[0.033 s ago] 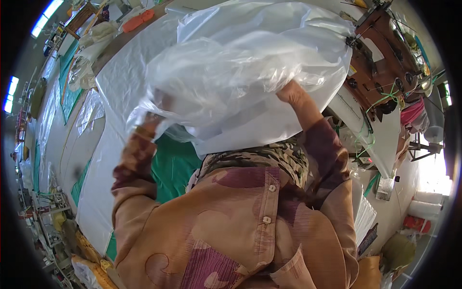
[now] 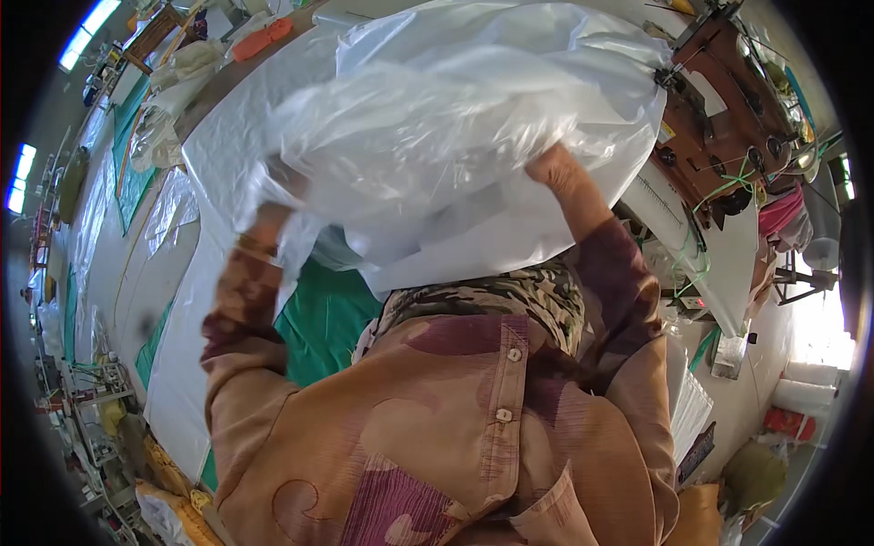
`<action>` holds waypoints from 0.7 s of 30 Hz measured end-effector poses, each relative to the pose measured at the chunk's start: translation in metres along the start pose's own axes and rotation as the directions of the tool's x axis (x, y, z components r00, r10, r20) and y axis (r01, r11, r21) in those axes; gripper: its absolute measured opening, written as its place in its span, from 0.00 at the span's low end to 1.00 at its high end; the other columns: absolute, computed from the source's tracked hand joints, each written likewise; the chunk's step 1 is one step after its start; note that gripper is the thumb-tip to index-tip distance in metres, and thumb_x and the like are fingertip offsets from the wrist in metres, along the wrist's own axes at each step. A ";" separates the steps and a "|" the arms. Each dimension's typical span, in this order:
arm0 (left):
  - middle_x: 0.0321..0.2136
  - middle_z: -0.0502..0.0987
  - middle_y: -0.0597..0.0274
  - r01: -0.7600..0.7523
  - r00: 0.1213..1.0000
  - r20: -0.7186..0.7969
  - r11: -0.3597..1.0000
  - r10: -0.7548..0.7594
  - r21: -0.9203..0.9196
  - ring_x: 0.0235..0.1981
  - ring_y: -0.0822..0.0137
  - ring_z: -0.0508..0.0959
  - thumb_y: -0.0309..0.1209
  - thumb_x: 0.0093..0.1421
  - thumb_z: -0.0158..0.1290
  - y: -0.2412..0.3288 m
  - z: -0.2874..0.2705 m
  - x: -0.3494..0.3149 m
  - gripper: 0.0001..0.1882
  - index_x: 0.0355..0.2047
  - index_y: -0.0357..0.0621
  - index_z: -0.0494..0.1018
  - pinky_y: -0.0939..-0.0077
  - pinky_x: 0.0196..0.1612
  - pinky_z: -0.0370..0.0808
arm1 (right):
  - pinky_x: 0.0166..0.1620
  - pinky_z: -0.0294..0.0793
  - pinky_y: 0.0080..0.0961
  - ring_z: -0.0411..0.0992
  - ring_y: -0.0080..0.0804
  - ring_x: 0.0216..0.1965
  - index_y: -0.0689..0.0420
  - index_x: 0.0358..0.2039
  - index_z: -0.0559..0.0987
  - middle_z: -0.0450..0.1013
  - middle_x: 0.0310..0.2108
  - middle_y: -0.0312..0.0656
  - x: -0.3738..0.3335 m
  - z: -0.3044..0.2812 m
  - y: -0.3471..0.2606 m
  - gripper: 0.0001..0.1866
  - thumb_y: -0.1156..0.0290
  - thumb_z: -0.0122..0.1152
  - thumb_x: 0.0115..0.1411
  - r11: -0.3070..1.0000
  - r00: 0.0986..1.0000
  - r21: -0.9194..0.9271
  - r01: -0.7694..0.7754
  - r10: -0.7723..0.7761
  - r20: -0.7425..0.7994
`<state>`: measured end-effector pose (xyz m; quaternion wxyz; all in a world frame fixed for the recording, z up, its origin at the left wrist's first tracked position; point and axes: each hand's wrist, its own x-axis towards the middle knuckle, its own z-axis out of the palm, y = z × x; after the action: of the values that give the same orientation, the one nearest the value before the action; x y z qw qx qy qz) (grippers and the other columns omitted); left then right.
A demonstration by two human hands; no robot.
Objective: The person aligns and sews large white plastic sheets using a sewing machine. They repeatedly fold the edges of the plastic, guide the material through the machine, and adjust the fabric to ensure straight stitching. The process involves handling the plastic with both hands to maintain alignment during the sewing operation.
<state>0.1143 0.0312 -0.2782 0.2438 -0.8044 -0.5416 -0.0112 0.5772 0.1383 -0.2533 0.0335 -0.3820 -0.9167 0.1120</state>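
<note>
Our right hand point(image 2: 553, 169) is clamped on the translucent plastic sheet point(image 2: 428, 173), spread before us beside the sewing machine point(image 2: 724, 136); blur hides whether our left hand point(image 2: 286, 186) grips. Uneven pulling could snag the sheet there.

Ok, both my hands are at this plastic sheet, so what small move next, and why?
Maybe ease the left hand outward to flatten the plastic sheet a little: it looks creased and bunched between that hand and the right hand, which seems to grip it.
</note>
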 end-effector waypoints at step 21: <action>0.38 0.82 0.53 0.838 0.503 -0.588 0.525 -0.634 0.151 0.38 0.49 0.81 0.37 0.65 0.48 -0.304 -0.189 -0.129 0.14 0.41 0.46 0.81 0.57 0.41 0.76 | 0.55 0.71 0.46 0.73 0.45 0.52 0.57 0.58 0.68 0.72 0.52 0.45 0.096 -0.063 0.023 0.20 0.67 0.51 0.67 0.421 0.661 0.813 0.402 0.481 -0.576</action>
<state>-0.1592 -0.0680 -0.0323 0.5011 -0.3836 -0.7515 -0.1922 0.5348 0.2332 -0.1995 0.6035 -0.3336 -0.5908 0.4189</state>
